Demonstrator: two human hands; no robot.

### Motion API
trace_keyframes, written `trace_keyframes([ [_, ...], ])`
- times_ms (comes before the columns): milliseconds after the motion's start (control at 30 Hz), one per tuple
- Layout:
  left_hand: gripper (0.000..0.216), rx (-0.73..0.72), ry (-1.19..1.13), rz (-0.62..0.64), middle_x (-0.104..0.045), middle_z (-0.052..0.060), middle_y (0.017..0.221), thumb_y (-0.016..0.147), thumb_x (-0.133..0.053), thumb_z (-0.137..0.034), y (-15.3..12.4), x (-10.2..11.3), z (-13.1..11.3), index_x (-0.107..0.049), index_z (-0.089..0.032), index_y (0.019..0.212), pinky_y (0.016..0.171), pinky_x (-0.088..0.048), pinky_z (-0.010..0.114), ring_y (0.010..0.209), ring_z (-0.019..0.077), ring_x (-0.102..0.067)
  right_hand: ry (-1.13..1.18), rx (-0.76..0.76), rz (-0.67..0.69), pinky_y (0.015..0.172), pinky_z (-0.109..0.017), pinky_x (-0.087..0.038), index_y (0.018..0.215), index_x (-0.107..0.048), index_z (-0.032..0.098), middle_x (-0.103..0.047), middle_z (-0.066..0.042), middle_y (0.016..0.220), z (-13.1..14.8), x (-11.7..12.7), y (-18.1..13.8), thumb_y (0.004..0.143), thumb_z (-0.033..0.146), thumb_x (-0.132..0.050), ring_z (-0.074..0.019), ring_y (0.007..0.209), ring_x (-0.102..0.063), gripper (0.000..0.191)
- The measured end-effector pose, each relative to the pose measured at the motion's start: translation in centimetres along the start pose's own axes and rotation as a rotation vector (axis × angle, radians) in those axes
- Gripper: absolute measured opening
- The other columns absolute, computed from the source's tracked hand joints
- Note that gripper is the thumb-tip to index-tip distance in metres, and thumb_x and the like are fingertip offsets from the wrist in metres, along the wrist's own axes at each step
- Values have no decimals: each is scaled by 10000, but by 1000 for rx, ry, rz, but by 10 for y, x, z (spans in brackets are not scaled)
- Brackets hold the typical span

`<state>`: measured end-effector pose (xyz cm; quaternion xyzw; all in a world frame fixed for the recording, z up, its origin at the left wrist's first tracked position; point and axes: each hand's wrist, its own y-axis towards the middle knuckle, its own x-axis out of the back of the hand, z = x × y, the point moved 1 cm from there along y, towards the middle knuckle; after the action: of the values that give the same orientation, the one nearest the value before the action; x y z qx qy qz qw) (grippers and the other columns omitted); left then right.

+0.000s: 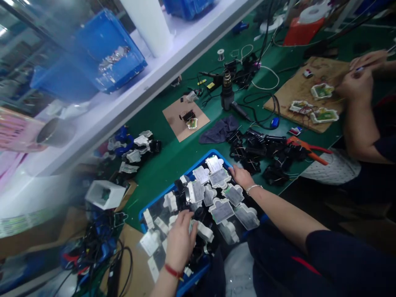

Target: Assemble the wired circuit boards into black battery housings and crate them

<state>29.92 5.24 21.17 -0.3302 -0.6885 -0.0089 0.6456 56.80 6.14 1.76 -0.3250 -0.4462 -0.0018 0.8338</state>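
A blue bin (pixel 154 201) full of white plastic housings (pixel 222 210) with clear or grey covers and black parts stands at the near edge of the bench. My left hand (pixel 181 239) reaches into its left side, fingers curled down and thumb bent in around a white housing, part of which the hand hides. My right hand (pixel 242 177) grips the bin's far right rim, fingers closed over the edge beside the housings.
A shelf (pixel 173 53) with blue trays crosses the upper left. Beyond the bin are a cardboard sheet (pixel 176 119) with a small circuit assembly, a grey cloth (pixel 219 130), a hot-air gun (pixel 228 93), black parts (pixel 256 144) and orange-handled pliers (pixel 309 150). A co-worker's hands (pixel 359 78) work at right.
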Motion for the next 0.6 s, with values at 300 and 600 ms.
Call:
trace_keyframes([
  [300,242,77,-275,-137,-694,23,946,870,-483,-381,52,62,59,-648,-215,930,775,-512,254,841,161,-649,8,9,16,697,-340,-437,1106,-495,143,-675,-144,870,0,-4,4,965,485,-143,-284,850,-665,511],
  [600,271,428,-119,-279,-645,75,1015,820,-612,-285,305,118,228,-586,-121,1034,847,-479,374,916,190,-615,1,0,-37,616,-293,-402,1046,-505,159,-686,-109,792,1,-7,9,979,413,-227,-256,756,-674,383],
])
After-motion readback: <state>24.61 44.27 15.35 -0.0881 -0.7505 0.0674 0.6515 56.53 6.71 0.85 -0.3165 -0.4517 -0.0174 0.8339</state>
